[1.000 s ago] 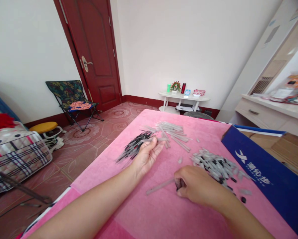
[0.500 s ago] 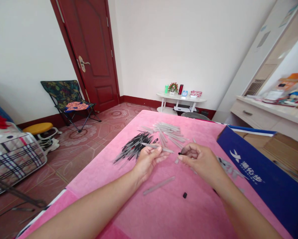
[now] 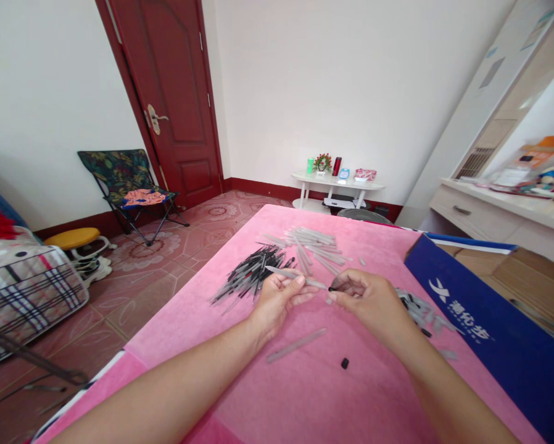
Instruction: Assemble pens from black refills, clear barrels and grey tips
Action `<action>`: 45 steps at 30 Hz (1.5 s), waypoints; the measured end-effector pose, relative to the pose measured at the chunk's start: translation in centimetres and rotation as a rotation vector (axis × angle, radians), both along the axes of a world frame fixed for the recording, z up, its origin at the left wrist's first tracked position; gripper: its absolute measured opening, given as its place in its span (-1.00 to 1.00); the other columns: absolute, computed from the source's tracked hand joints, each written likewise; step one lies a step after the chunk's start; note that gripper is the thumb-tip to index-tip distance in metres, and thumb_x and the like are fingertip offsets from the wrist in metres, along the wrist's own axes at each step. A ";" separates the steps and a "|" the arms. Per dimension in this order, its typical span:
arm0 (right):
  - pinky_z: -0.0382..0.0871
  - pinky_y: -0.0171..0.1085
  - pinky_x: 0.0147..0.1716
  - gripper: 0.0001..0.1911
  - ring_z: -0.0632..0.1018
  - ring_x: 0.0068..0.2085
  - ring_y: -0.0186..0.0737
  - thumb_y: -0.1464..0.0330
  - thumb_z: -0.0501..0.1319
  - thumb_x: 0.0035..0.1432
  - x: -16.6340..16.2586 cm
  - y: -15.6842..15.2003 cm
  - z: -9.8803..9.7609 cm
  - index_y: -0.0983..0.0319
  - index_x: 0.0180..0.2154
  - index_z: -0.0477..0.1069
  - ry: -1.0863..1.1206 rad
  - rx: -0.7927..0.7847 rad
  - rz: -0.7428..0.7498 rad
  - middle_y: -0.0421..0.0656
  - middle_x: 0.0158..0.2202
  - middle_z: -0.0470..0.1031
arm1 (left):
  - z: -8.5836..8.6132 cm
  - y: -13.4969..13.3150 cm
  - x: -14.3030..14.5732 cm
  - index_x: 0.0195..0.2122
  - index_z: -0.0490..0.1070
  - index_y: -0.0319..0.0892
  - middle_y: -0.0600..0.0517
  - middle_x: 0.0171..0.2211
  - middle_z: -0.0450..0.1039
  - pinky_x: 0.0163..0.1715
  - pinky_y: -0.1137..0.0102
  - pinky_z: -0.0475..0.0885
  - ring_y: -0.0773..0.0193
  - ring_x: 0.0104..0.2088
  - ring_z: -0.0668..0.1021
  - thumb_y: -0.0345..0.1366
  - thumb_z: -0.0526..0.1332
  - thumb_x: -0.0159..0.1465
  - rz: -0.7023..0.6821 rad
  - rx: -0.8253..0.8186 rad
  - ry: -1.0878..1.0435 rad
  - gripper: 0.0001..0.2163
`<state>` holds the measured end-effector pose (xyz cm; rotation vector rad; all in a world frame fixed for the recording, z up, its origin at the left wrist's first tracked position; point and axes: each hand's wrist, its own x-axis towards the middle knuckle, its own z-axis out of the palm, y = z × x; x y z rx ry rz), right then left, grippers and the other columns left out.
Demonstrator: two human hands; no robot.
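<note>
One slim, pale tube (image 3: 281,271) is centre stage, raised over the pink-covered surface (image 3: 277,401), its pointed end aimed out to the left. The left hand (image 3: 277,302) has it pinched between thumb and fingers, and here's the right hand (image 3: 367,299), fingers curled, tips drawn together, pinching a small black piece (image 3: 331,288) right up at the blunt end! Touching or just beside, I can't tell, so I won't call those two joined.

Nearer the wearer lies a lone tube (image 3: 297,345), a loose black cap (image 3: 345,363) off to its right, neither one held. Just beyond the left hand, a crowded pile of slender dark sticks (image 3: 247,274), and next to it a fanned-out spread of pale tubes (image 3: 321,240). Over on the right, partly behind the arm, a heap of small pale and black pieces (image 3: 429,317) sits beside the blue box (image 3: 471,314).

Plenty looks left, I'd judge: so many parts lie loose, and I can't make out one black-capped tube among them. Farther out, a folding chair (image 3: 119,172) stands near the red door (image 3: 170,92).
</note>
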<state>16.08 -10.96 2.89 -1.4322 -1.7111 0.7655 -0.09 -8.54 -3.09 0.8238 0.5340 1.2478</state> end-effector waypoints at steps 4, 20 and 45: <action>0.25 -0.36 -0.54 -0.90 0.39 -0.54 -0.34 0.37 0.19 -0.19 -0.1 0.0 -0.1 0.27 -0.52 0.33 -0.048 0.004 -0.008 -0.22 -0.60 0.40 | 0.1 0.0 0.0 -0.33 0.34 -0.29 -0.08 -0.40 0.51 -0.35 0.42 0.44 0.21 -0.36 0.56 -0.27 0.29 0.00 0.004 0.001 0.002 -0.74; 0.32 -0.34 -0.47 -0.88 0.46 -0.49 -0.29 0.40 0.18 -0.16 -0.1 0.2 -1.1 0.28 -0.45 0.39 -0.037 0.073 -0.055 -0.16 -0.52 0.47 | -0.2 0.0 0.1 -0.32 0.34 -0.28 -0.05 -0.42 0.51 -0.34 0.40 0.45 0.24 -0.37 0.56 -0.29 0.30 -0.01 0.035 -0.001 -0.017 -0.75; 0.25 -0.39 -0.58 -0.63 0.40 -0.61 -0.37 0.16 -0.03 0.13 -0.4 0.4 -2.9 0.26 -0.56 0.27 -0.003 0.020 0.075 -0.22 -0.67 0.34 | -0.1 -0.2 0.1 -0.35 0.34 -0.26 -0.02 -0.40 0.50 -0.32 0.41 0.43 0.24 -0.36 0.55 -0.27 0.31 -0.03 0.036 0.004 -0.011 -0.75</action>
